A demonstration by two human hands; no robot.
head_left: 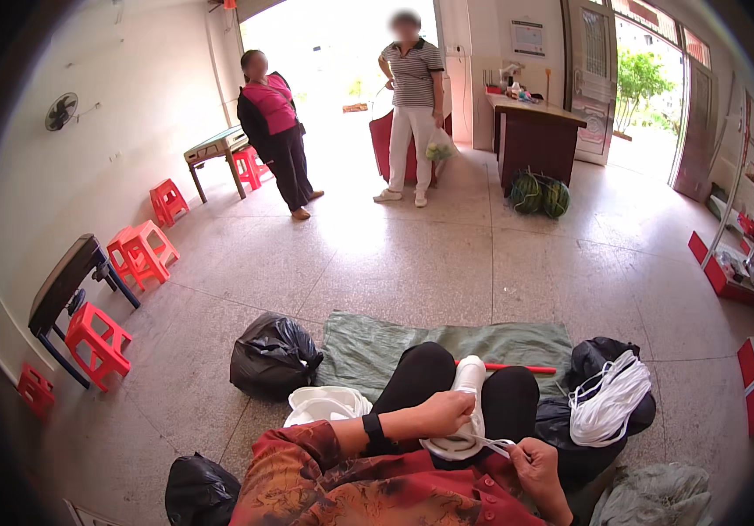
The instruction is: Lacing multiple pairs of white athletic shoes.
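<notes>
A white shoe [468,382] is held upright between my knees, toe pointing away from me. My left hand [449,415], a dark band on its wrist, is closed at the side of the shoe; its fingers are partly hidden, and what they grip is too small to make out. A white shoelace [493,444] stretches from the shoe to my right hand [538,466], which pinches it just right of the shoe. To the right, a thick bundle of white shoelaces [608,405] lies on a black plastic bag [589,358].
Ahead lies a green cloth [368,344] with a red stick [517,369]. White curved pieces [329,405] are stacked left, beside a black bag [273,355]. Another black bag [199,489] sits lower left. Two people [273,131] stand farther off; red stools [98,344] line the left wall.
</notes>
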